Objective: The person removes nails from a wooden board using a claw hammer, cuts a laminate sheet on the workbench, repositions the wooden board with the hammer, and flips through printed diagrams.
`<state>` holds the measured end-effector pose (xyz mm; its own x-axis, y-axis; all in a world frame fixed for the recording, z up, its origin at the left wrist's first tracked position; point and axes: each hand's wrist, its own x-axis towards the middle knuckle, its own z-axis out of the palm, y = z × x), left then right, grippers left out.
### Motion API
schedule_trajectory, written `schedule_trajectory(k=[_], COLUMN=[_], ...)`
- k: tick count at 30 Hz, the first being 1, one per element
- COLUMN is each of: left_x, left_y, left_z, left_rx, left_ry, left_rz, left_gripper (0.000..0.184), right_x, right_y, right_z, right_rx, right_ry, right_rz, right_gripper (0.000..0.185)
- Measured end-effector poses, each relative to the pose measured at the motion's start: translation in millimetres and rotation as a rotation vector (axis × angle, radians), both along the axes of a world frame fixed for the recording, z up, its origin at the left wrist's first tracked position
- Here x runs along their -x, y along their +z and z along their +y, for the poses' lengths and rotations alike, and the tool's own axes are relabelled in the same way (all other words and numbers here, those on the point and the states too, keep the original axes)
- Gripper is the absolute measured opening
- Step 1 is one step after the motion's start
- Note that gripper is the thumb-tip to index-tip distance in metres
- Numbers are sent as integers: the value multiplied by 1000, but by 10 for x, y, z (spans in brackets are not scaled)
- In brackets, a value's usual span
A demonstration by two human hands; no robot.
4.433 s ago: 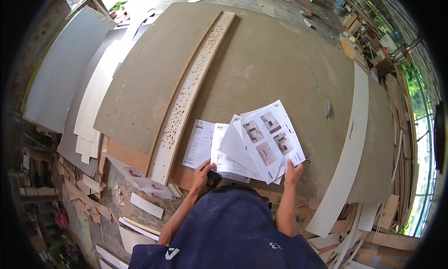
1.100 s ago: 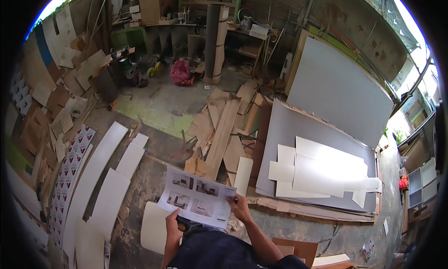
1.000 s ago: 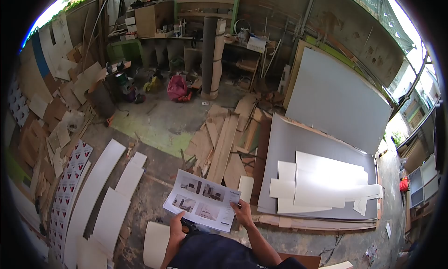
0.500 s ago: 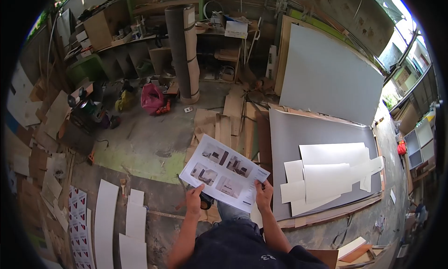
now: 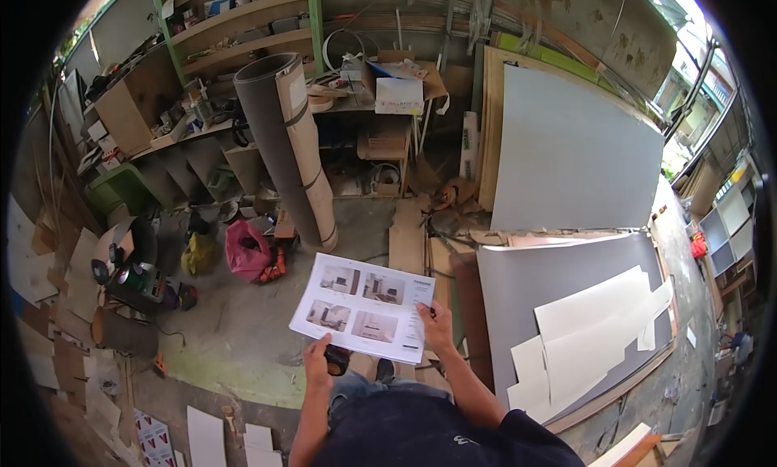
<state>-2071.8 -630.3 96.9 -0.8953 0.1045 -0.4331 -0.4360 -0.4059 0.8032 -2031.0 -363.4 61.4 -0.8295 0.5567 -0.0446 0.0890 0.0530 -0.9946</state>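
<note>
A sheaf of printed sheets (image 5: pixel 348 311) is held in front of my body, its top page showing several room pictures and small text. My left hand (image 5: pixel 318 362) grips the lower left edge, thumb on top. At the right edge my right hand (image 5: pixel 437 327) pinches the paper, with a small dark object, perhaps a pen, at its fingers. A round black item (image 5: pixel 336 358), too hidden to name, shows just beyond my left hand, below the sheets.
A tall dark roll (image 5: pixel 283 151) stands ahead, beside a pink bag (image 5: pixel 247 252) on the floor. At right, white offcuts (image 5: pixel 579 333) lie on a grey sheet (image 5: pixel 518 281), and a large pale panel (image 5: pixel 579 151) leans behind. Shelves (image 5: pixel 243 42) line the back.
My view has tilted up and shifted, so the shelves show more. The sheets have moved left and sit flatter, still held by both hands.
</note>
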Motion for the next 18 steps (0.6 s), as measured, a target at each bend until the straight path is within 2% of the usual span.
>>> schedule_trajectory(k=[5,8,11,13,14,15,17,18], left_x=[1356,2165,2957,3605,3949,4252,4843,5133], left_y=[-40,-141,-371,-548,-546,-517,-415,-374], left_z=[290,508,671,804,887,925,993,1039], left_rx=[-65,-57,-69,40,67,68,142,142], left_ry=[34,-57,-176,-311,-359,-373,-457,-471], left_rz=[12,53,-20,-30,-9,-7,35,37], left_gripper=[25,28,30,31,31,31,30,30], right_x=[1359,2145,2905,3470,3826,4117,4741,5072], right_y=[298,186,26,50,-5,-47,96,101], right_z=[292,597,979,1240,1415,1563,1852,2060], right_rx=[62,30,42,117,261,260,434,381], right_ry=[-69,-152,-265,-393,-442,-456,-594,-649], right_rz=[101,180,165,201,263,266,448,446], right_gripper=[20,21,20,19,19,19,18,18])
